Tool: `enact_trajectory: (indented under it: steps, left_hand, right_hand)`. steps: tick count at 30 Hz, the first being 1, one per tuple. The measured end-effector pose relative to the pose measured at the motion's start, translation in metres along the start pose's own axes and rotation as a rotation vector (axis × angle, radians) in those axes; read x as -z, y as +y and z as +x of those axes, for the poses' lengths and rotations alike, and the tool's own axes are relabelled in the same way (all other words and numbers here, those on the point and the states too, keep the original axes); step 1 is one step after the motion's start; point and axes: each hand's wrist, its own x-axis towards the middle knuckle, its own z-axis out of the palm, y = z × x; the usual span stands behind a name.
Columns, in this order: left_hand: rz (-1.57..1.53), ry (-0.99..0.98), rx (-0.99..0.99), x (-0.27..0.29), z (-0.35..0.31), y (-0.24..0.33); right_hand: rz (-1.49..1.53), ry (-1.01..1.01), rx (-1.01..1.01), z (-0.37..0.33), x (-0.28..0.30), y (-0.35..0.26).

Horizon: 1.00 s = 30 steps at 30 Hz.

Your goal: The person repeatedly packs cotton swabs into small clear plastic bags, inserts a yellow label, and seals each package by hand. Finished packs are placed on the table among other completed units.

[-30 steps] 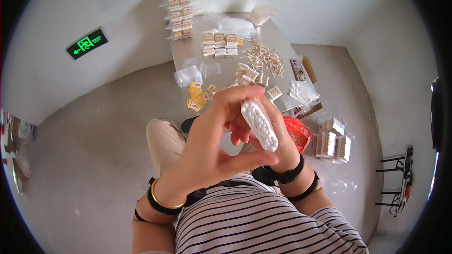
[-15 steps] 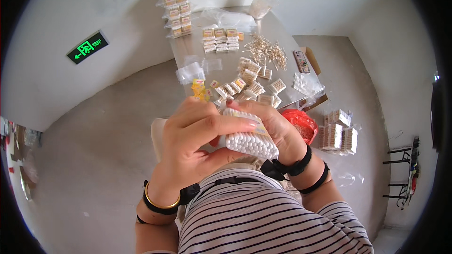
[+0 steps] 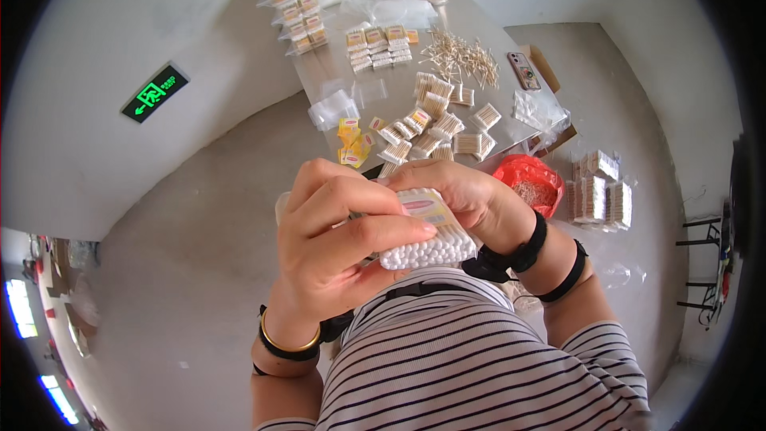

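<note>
Grey floor surrounds a work table strewn with small cotton-swab packs. Held close to the chest, a clear packet of cotton swabs is pinched between left hand and right hand; sealing it seemingly needs firm, even pressure.

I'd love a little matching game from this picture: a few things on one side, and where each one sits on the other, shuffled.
Things:
1. pack of cotton swabs
2. red bag
3. phone
4. gold bangle

Places:
A. on the left wrist
B. at the far right of the table, beside the loose heap of swabs
C. held between the left hand and the right hand
D. on the floor, just right of the hands

Pairs: 1-C, 2-D, 3-B, 4-A
</note>
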Motion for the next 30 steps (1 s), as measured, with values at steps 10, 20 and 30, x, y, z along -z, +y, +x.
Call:
enact_trajectory:
  steps: [10, 20, 30]
  left_hand:
    - [0.017, -0.025, 0.061, 0.0, -0.002, 0.005]
    - [0.037, 0.028, 0.06, -0.005, -0.004, 0.003]
    - [0.179, 0.031, -0.081, -0.004, -0.007, 0.001]
  right_hand:
    - [0.029, -0.079, -0.037, 0.006, 0.008, 0.004]
    - [0.05, -0.066, -0.053, 0.008, 0.011, 0.007]
    - [0.047, -0.105, -0.047, 0.007, 0.013, 0.005]
